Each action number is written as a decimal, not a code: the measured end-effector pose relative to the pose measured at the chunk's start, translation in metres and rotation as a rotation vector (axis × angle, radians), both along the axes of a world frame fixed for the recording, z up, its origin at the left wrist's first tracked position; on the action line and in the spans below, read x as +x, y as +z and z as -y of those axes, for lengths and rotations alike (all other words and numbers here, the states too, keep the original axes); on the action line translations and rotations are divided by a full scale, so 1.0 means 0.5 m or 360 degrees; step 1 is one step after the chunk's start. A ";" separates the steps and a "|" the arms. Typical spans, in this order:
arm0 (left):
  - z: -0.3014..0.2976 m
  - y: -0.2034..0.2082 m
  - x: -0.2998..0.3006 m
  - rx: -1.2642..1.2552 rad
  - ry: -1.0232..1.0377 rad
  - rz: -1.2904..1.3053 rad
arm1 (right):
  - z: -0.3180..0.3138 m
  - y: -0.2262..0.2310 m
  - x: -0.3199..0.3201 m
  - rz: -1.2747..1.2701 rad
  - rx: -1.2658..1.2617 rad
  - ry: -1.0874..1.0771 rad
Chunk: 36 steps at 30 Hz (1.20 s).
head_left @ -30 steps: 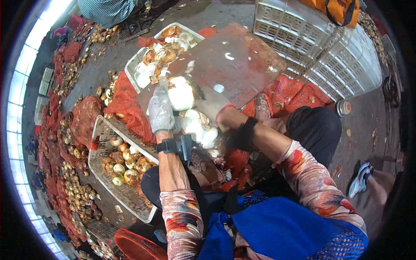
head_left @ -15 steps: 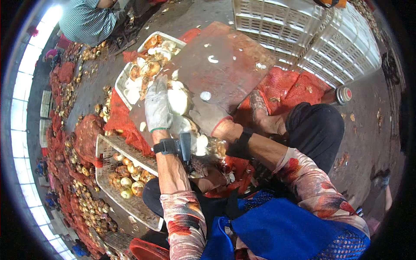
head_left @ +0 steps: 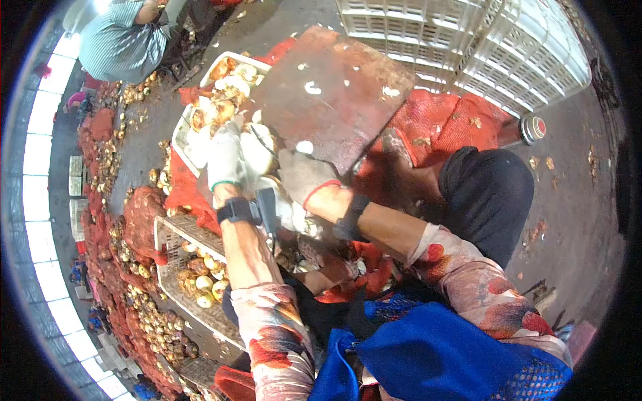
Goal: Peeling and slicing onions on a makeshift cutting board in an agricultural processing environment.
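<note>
Nearest is the blue cloth [head_left: 428, 347] on the person's body, and from both sides of it come two flowered sleeves [head_left: 277, 327]. The left hand [head_left: 226, 157], in a pale glove, has its fingers stretched forward, against the left side of a big white onion [head_left: 256, 152]. One cannot tell if these fingers grip the onion or only lie on it. The right hand [head_left: 304, 177], in a greyer glove, is just beside the onion on the other side, with fingers bent; whether they hold something is not possible to see. So the onion is between the two hands, over the near left corner of a wide flat board [head_left: 341, 93]. Some white onion pieces [head_left: 287, 214] are below the hands, partly hidden. To the left, a white crate [head_left: 184, 232] contains whole brownish onions [head_left: 204, 284]. Beyond the left hand, a pale tray [head_left: 179, 130] is full of onion parts and peels. To the right of the board lies a red net bag [head_left: 461, 123], with a flask [head_left: 515, 134] near it. Farther are big white baskets [head_left: 468, 53] and, at upper left, another person [head_left: 124, 50] in a striped shirt.
</note>
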<state>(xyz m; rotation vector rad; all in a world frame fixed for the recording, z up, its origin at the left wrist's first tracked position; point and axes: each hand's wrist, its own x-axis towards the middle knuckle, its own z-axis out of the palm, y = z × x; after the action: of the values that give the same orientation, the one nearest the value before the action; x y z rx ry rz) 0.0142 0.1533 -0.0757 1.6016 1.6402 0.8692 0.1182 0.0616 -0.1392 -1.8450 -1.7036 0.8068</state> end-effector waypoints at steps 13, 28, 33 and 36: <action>-0.022 -0.023 -0.040 0.0053 -0.0146 -0.0361 | -0.070 -0.007 0.033 0.0072 -0.0392 0.0229; 0.077 -0.098 -0.109 -0.0341 0.0231 0.0840 | 0.022 -0.018 0.038 -0.0472 0.0057 0.0020; 0.079 -0.075 -0.091 -0.0254 0.0015 0.0418 | 0.014 0.032 0.042 -0.0303 -0.0143 0.0064; 0.079 -0.080 -0.074 -0.0166 0.0015 0.0620 | 0.049 0.020 0.031 -0.0184 0.0001 0.0107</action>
<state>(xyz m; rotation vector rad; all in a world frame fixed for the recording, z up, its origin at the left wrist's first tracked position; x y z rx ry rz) -0.0227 0.1137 -0.1156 1.2599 1.3922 1.0104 0.1338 0.0371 -0.1291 -1.7140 -1.7006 0.9215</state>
